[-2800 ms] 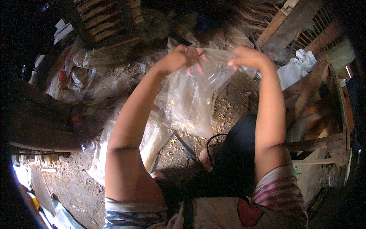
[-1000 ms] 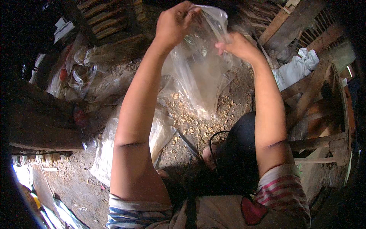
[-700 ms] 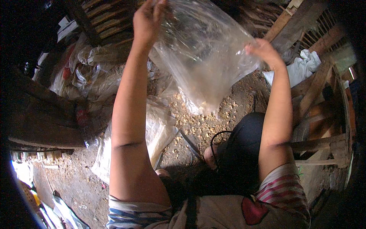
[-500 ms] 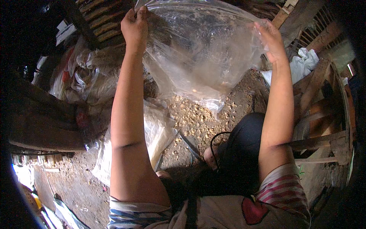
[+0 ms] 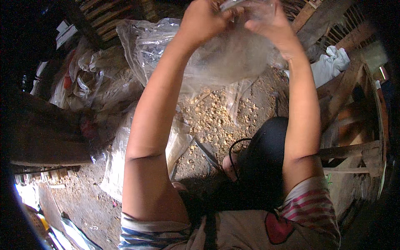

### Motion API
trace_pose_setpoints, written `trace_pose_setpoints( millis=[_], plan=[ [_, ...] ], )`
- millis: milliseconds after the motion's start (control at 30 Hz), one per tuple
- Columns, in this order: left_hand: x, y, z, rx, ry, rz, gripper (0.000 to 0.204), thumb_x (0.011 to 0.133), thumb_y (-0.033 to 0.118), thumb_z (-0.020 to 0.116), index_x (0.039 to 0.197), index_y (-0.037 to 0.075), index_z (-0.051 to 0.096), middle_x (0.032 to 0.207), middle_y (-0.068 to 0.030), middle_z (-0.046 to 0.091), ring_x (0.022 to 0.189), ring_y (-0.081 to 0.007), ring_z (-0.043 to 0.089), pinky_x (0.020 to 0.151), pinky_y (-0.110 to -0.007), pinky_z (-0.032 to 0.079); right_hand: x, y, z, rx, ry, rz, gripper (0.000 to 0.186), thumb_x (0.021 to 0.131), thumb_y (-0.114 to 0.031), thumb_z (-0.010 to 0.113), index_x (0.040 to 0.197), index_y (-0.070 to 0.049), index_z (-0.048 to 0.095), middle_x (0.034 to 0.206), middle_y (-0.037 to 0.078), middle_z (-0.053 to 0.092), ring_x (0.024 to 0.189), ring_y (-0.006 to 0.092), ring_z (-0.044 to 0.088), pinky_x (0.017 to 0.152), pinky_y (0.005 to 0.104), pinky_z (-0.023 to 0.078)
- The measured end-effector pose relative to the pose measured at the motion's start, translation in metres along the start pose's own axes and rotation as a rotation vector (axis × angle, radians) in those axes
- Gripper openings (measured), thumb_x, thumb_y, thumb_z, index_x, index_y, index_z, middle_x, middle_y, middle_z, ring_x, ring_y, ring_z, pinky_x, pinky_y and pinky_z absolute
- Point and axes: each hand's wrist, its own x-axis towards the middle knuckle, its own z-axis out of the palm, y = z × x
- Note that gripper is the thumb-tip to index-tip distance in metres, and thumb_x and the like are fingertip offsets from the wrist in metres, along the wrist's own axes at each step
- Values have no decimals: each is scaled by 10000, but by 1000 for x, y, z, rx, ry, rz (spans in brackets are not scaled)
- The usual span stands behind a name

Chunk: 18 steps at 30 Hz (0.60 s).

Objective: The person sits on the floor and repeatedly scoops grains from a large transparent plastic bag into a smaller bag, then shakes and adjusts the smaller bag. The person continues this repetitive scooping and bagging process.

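A large see-through plastic bag [image 5: 151, 43], dusty and crumpled, hangs from my raised hands near the top of the view. My left hand [image 5: 205, 21] is closed on its gathered upper edge. Close by on the right, my right hand [image 5: 275, 30] curls its thumb and fingers round the same edge, slightly blurred. The bag's middle looks hazy with brown dust, and a thin loose corner [image 5: 234, 102] trails down over the ground. Part of the bag is hidden behind my left hand and forearm.
Pale brown crumbs [image 5: 214, 121] lie scattered on the dirt floor. Another plastic sheet [image 5: 111, 173] lies beside my left arm, with more crumpled plastic [image 5: 89, 81] at the far left. A white sack [image 5: 331, 62] and a wooden frame [image 5: 354, 152] stand on the right.
My left hand has moved right, close to my right hand, which shifted slightly left and up. The bag, stretched wide before, is now bunched between them, its left part hanging out beyond my left forearm.
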Motion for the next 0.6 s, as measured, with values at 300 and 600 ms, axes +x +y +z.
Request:
trace_pose_setpoints(
  millis=[300, 600],
  plan=[
    [10, -12, 8, 18, 454, 299, 180, 852, 156, 692, 934, -4, 693, 769, -179, 693, 697, -285, 680, 657, -381, 504, -7, 11, 16, -276, -342, 165, 311, 834, -198, 754, 1072, -26, 651, 909, 16, 683, 848, 128, 632, 779, 293, 501],
    [4, -27, -41, -119, 710, 180, 184, 928, 145, 633, 906, -30, 685, 737, -29, 628, 695, -105, 550, 637, -285, 453, -17, 41, -11, -237, -604, 533, 319, 821, -267, 763, 1000, -13, 692, 865, 76, 717, 830, 139, 644, 807, 289, 480]
  ],
)
